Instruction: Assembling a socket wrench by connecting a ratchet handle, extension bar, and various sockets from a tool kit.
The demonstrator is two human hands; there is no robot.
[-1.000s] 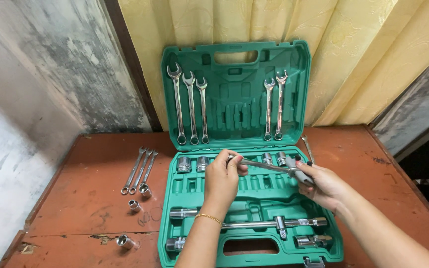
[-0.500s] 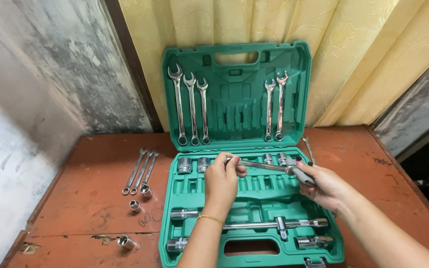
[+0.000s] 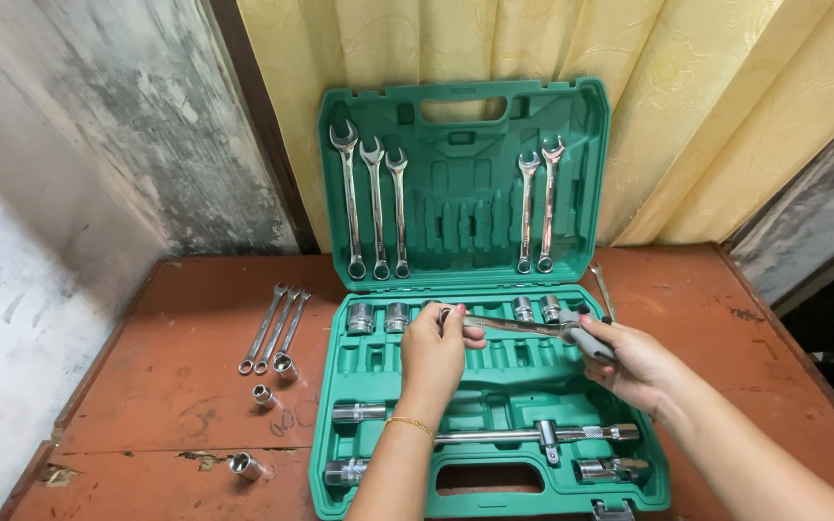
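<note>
— chrome ratchet handle point(image 3: 518, 326), where is it?
— above the green case point(image 3: 494, 487). left hand point(image 3: 433, 352) fingers pinch its head; right hand point(image 3: 629, 362) fingers wrap the grey grip at 3 o'clock.
— and loose spanners point(image 3: 272, 331)?
— on the worktop point(image 3: 185, 386), 9 o'clock.

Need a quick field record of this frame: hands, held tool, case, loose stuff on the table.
left hand: fingers pinch the head end of the ratchet handle
right hand: grips the ratchet's grey grip end
ratchet position: held level over the socket row of the tool case
case: green, open, lid upright against the curtain
lid contents: five wrenches
table left of case: three small wrenches, three loose sockets
</note>
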